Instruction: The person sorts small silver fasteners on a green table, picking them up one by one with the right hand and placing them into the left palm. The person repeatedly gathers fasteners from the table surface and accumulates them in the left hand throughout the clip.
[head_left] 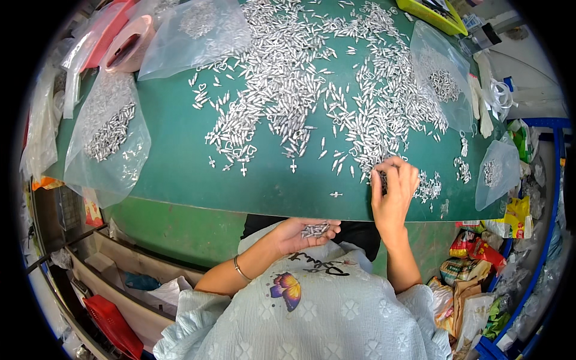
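My left hand (pixel 294 236) is palm up at the table's near edge, its fingers curled around a small heap of silver metal pieces (pixel 315 230). My right hand (pixel 394 195) reaches over the near right end of a large spread of small pointed silver metal pieces (pixel 282 78). Its thumb and fingers are bent together at the pile, and what lies between the fingertips is mostly hidden. Just right of that hand is a cluster of small silver cross-shaped pieces (pixel 428 187). A single cross-shaped piece (pixel 336 194) lies on the green table (pixel 240 192) to its left.
Clear plastic bags with silver pieces lie at left (pixel 108 141), far left (pixel 195 39) and right (pixel 443 78). Beyond the left bag is a pink container (pixel 135 42) with a phone. A yellow tray (pixel 435 17) stands far right. Coloured packages (pixel 474 252) fill a blue-framed rack beside the table.
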Demonstrator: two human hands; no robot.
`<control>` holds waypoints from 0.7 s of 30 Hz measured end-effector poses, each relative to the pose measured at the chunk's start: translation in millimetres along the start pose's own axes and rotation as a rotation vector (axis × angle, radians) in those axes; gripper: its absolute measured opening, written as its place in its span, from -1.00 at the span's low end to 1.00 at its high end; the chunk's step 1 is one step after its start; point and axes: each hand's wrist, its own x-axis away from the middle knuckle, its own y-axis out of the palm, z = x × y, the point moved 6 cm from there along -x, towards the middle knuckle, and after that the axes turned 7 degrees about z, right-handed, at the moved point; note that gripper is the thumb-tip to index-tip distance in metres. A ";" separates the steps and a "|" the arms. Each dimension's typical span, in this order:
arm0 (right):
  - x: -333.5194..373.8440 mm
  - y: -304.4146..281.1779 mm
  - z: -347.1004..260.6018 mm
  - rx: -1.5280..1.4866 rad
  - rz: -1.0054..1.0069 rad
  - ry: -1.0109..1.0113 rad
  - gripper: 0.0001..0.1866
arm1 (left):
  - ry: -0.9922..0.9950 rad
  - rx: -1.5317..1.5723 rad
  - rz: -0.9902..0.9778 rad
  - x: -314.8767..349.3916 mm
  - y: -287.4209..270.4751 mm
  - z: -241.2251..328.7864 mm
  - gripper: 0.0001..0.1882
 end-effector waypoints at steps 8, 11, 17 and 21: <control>-2.2 15.7 -20.2 0.039 -0.101 -0.049 -0.76 | -0.027 0.016 -0.017 -0.9 -4.8 -3.2 -0.56; -2.0 14.7 -22.4 -0.056 -0.119 -0.075 -0.80 | -0.024 -0.002 0.032 2.8 -3.7 -1.5 -0.55; 27.8 4.1 -64.3 -0.551 -0.525 -0.257 -0.79 | -0.039 0.258 -0.178 4.8 -2.4 -6.0 -0.59; -2.4 11.2 -45.6 -0.383 -0.191 -0.091 -0.69 | -0.047 0.203 -0.164 -1.7 -18.7 -9.0 -0.63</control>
